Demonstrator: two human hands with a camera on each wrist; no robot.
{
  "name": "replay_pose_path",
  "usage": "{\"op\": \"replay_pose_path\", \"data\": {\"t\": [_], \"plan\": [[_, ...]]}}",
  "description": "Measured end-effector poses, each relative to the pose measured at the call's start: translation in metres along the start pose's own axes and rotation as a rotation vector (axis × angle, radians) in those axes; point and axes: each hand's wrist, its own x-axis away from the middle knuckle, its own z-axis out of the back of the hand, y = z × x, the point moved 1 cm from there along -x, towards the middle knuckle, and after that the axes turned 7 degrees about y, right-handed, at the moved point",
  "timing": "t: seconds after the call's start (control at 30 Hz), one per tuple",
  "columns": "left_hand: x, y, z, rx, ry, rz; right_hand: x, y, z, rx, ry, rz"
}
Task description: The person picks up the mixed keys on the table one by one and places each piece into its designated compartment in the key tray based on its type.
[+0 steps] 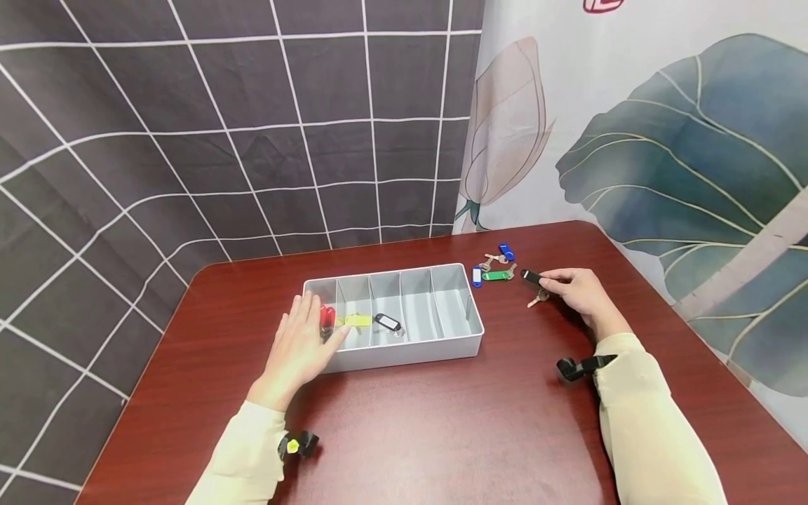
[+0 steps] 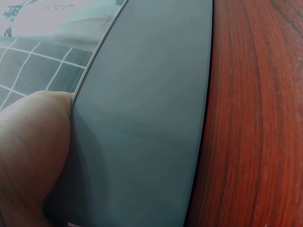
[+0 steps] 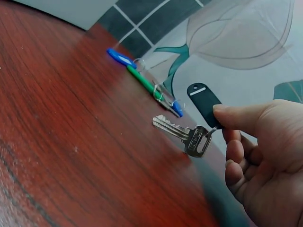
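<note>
My right hand [image 1: 581, 294] pinches a black key tag [image 3: 204, 105] between thumb and fingers, above the table at the right. From the tag's ring hangs a silver key [image 3: 182, 135]. My left hand [image 1: 301, 340] rests with extended fingers over the left end of a grey divided tray [image 1: 404, 353]; its thumb reaches over the front rim. Red tags [image 1: 327, 315] lie in the leftmost compartment, partly hidden by the hand. A yellow tag [image 1: 358, 320] lies in the second compartment, and a black tag [image 1: 388, 322] with a ring in the third.
Just right of the tray lie a green key tag [image 1: 495, 276] with a key, a blue tag [image 1: 476, 275], another blue tag [image 1: 506, 252] and more keys [image 1: 495, 259]. The reddish-brown table [image 1: 467, 435] meets a dark grid curtain [image 1: 252, 140] and a leaf-patterned curtain [image 1: 669, 161] behind.
</note>
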Motion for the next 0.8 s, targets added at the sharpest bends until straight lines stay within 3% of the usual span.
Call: {"op": "replay_pose_path", "data": {"t": [0.43, 0.8], "plan": [[0.003, -0.001, -0.003, -0.003, 0.008, -0.001, 0.006, -0.018, -0.001, -0.027, 0.062, 0.069], [-0.002, 0.000, 0.001, 0.002, -0.002, 0.001, 0.006, -0.037, 0.005, -0.127, 0.063, 0.081]]}}
